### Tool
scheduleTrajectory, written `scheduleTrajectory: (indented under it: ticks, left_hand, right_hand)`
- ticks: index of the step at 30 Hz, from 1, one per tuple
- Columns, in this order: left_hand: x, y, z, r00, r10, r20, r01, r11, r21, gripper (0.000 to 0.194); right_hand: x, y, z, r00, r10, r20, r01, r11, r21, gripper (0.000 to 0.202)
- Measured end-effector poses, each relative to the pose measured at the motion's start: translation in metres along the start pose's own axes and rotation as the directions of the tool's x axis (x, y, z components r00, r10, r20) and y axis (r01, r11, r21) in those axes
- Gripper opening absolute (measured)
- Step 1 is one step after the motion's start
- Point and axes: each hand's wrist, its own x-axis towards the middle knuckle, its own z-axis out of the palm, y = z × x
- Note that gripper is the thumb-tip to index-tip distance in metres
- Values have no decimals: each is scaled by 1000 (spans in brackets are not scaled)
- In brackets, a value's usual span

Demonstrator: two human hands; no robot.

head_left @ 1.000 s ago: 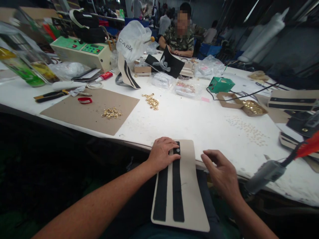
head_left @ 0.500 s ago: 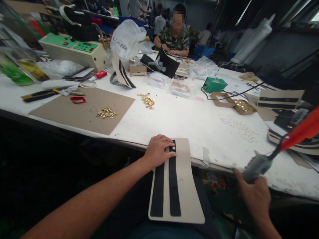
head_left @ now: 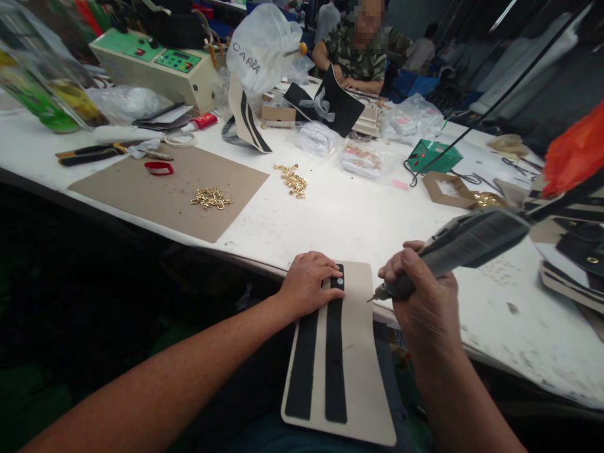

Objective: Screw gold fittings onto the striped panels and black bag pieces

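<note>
A green-panelled machine (head_left: 151,80) stands behind yellow-and-black pliers (head_left: 92,155) and a red tube (head_left: 204,121).

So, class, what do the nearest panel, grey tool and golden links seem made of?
Nearest panel: matte beige, perhaps leather or imitation: thin, gently curving. Grey tool: probably plastic, by its smooth casing. Golden links: likely polished metal; they glint.

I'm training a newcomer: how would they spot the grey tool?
Find the white table, then the right hand at its near edge. The grey tool is in that hand. Unlike the flat beige panel beside it, it narrows to a thin tip.
</note>
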Motion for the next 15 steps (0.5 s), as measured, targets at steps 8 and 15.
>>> scheduleTrajectory:
  ticks: [8,15]
  left_hand:
    - [-3,-3,2,1000,19,-18,-19,1000,-17,37]
    - [-4,-2,1,1000,13,8,-13,1000,-3,35]
  right_hand:
    - [11,36,29,997,-46,63,56,984,-168,32]
    - [9,48,32,993,-63,104,81,981,-176,32]
